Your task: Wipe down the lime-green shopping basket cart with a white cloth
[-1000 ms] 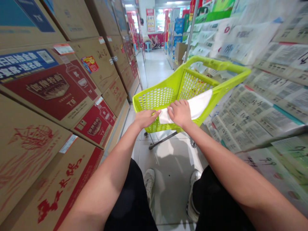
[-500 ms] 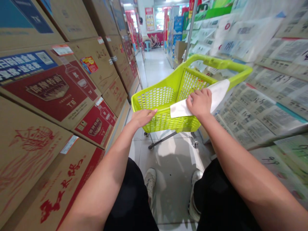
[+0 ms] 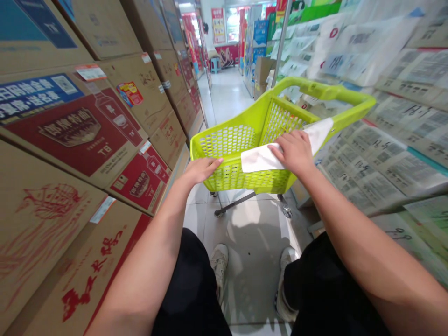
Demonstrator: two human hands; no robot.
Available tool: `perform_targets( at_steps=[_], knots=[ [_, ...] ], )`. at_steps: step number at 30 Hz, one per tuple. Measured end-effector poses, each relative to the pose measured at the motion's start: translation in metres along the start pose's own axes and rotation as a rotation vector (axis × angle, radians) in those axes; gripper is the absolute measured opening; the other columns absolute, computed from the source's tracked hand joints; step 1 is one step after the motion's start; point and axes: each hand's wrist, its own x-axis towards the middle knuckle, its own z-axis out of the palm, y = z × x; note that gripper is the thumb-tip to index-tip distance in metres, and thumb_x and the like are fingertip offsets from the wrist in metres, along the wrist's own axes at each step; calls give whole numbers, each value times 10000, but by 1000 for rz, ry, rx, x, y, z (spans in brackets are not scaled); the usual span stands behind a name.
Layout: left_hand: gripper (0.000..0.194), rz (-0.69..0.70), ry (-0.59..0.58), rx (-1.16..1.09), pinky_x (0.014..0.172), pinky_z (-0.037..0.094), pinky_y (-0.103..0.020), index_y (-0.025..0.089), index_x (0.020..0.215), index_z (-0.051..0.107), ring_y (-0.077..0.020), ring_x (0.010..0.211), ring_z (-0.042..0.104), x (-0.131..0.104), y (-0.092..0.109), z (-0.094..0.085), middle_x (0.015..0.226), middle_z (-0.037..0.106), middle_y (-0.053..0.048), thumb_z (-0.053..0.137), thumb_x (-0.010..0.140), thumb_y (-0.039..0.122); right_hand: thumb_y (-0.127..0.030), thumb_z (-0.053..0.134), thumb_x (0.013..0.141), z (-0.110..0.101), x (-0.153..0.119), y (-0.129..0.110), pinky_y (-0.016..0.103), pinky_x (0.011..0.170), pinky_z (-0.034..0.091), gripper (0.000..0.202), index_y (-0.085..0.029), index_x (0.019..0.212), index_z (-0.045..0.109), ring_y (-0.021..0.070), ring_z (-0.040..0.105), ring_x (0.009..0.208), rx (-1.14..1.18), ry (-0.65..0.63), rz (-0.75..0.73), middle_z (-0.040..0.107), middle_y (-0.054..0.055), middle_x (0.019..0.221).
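A lime-green shopping cart (image 3: 231, 133) with perforated plastic walls stands side-on before me, its handle at the right. My left hand (image 3: 203, 169) is closed over the near rim at the cart's left corner, the thumb along the top edge. Farther right on that rim, my right hand (image 3: 296, 150) presses down a white cloth (image 3: 259, 159), fingers curled over it. The cloth lies along the rim, one end hanging over the near side wall and the other running up toward the handle. Parts of both hands' fingertips are hidden behind the rim.
Stacked cardboard boxes (image 3: 73, 130) line the left of the aisle. Shelves of white plastic-wrapped packs (image 3: 378, 144) crowd the right, close to the handle. A metal post (image 3: 282, 44) rises behind the cart; farther back are a blue stool (image 3: 215, 64) and a person (image 3: 210, 44).
My right hand has slid slightly right along the rim, and the cloth's left end reaches a little farther left. My left hand has shifted slightly left. The cart's handle end has swung slightly right.
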Motion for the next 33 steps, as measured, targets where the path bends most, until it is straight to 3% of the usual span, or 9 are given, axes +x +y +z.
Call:
perform_targets(
  at_steps=[2, 5, 13, 17, 20, 28, 30, 33],
  knots=[
    [787, 10, 8, 5, 1023, 508, -389, 328, 1314, 708, -307, 1262, 670, 0, 4, 1, 1329, 744, -37, 129, 997, 756, -611, 369, 1048, -3, 0, 11, 488, 1021, 289, 537, -206, 1084, 720, 341, 506, 1071, -13, -5, -3, 690, 132, 1029],
    [766, 3, 18, 19, 1016, 513, -387, 343, 1312, 711, -305, 1268, 667, 2, 14, 3, 1338, 742, -32, 160, 992, 768, -645, 449, 1016, -1, 0, 5, 486, 1017, 279, 523, -213, 1120, 725, 346, 505, 1082, -12, -37, -49, 704, 128, 1064],
    [818, -57, 17, -104, 1120, 459, -437, 322, 1416, 637, -312, 1406, 579, 3, 33, 6, 1472, 662, -47, 55, 1011, 729, -579, 398, 1066, 22, 9, -72, 427, 929, 290, 473, -225, 1091, 711, 299, 543, 1033, 99, -63, -151, 731, 96, 1055],
    [862, -90, 13, -134, 1146, 437, -468, 283, 1404, 657, -329, 1441, 547, 7, 31, 5, 1493, 642, -77, 26, 1010, 719, -531, 408, 1077, 23, 14, -89, 426, 896, 290, 433, -220, 1086, 709, 304, 563, 1031, 101, -85, -154, 740, 98, 1047],
    [899, -126, 11, -128, 1150, 432, -465, 275, 1395, 667, -333, 1444, 544, 12, 24, 4, 1492, 641, -91, -9, 1002, 718, -495, 465, 1065, 17, 17, -74, 420, 851, 299, 381, -219, 1106, 724, 310, 581, 1016, 125, -139, -157, 756, 103, 1058],
    [911, -137, 18, -114, 1114, 461, -459, 251, 1327, 699, -352, 1390, 590, 10, 18, 5, 1431, 684, -110, 3, 993, 736, -613, 524, 1001, -7, 15, 9, 445, 873, 338, 486, -199, 1062, 770, 335, 607, 979, 43, -103, 27, 770, 153, 1011],
    [888, -102, 11, -88, 1093, 476, -440, 256, 1326, 698, -347, 1377, 600, 6, 21, 5, 1418, 694, -99, 41, 992, 752, -669, 534, 974, -11, 16, 12, 442, 853, 341, 535, -197, 1035, 779, 336, 629, 948, -8, -125, 43, 776, 159, 975],
    [885, -19, -25, -82, 1059, 494, -405, 263, 1297, 708, -327, 1334, 631, 0, 24, 5, 1365, 726, -78, 56, 984, 774, -715, 538, 950, -14, 21, -2, 411, 808, 346, 572, -203, 1010, 785, 328, 667, 907, -56, -208, 27, 785, 146, 928]
  ],
)
